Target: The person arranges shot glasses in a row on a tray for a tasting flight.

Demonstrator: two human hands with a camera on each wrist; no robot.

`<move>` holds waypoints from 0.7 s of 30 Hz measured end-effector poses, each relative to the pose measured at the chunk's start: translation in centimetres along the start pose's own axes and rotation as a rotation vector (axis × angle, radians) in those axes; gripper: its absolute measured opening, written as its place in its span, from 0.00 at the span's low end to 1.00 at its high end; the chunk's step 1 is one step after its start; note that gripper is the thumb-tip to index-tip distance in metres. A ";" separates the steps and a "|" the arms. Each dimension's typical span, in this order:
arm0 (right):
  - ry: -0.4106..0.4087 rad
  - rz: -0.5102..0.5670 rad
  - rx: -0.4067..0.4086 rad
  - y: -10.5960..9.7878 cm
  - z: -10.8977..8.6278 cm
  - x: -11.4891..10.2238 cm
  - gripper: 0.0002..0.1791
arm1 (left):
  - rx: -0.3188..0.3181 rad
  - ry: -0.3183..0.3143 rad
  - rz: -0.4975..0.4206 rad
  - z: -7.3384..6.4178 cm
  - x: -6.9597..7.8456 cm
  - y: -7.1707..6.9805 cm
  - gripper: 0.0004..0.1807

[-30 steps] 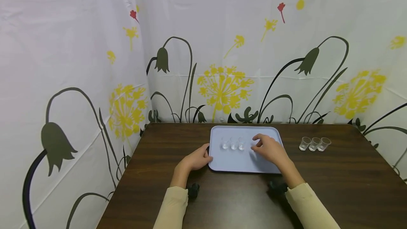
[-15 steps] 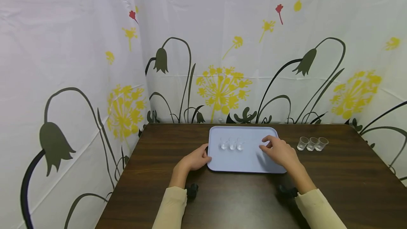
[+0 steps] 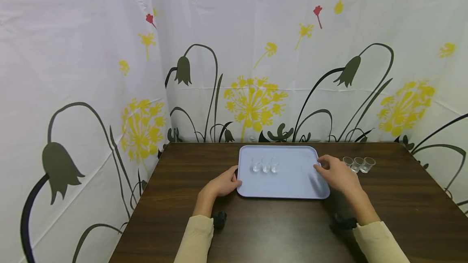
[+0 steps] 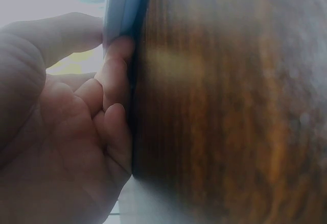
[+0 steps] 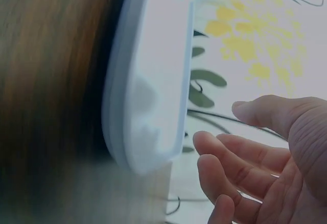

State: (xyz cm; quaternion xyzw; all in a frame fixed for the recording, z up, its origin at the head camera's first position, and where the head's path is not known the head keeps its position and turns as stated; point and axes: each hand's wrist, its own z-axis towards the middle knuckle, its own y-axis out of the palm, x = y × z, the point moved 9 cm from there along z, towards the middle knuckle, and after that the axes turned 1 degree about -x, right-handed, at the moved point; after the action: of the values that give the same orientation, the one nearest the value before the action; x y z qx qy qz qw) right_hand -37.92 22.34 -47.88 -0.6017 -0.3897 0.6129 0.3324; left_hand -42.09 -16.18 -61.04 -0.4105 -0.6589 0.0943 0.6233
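Note:
A light blue tray point(image 3: 292, 188) lies on the table. My left hand point(image 3: 224, 183) pinches its left edge, the thumb above the rim and fingers curled against the side and underneath in the left wrist view. Three small clear cups point(image 3: 265, 168) stand in a row on the left half of the tray. Over the tray's right edge hovers my right hand point(image 3: 341, 175), holding nothing; its thumb stands apart from the loosely bent fingers point(image 5: 237, 168) in the right wrist view. Beyond that hand are three more clear cups point(image 3: 367, 166), the leftmost partly hidden by it.
The dark wood table point(image 3: 270, 230) reaches back to a white curtain point(image 3: 234, 19) printed with flowers. Another stretch of curtain borders the table's left side. Black wrist cameras sit under both wrists.
My right hand has moved rightward from over the middle of the tray, near the row of cups, to its right edge. The left hand keeps hold of the tray's left edge.

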 end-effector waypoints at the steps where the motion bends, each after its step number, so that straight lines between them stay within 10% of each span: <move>1: 0.000 0.005 0.005 -0.4 -0.1 0.3 0.26 | 0.000 0.003 0.000 -0.1 0.1 0.0 0.38; 21: 0.164 0.023 0.073 -3.6 -0.4 7.3 0.46 | 0.005 -0.014 -0.009 0.0 -0.5 0.0 0.41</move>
State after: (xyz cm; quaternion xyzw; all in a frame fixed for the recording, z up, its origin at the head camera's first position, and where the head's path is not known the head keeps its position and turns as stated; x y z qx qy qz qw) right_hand -38.13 30.44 -48.18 -0.6418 -0.3316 0.5793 0.3777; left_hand -42.14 -16.46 -61.41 -0.4055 -0.6647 0.0959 0.6201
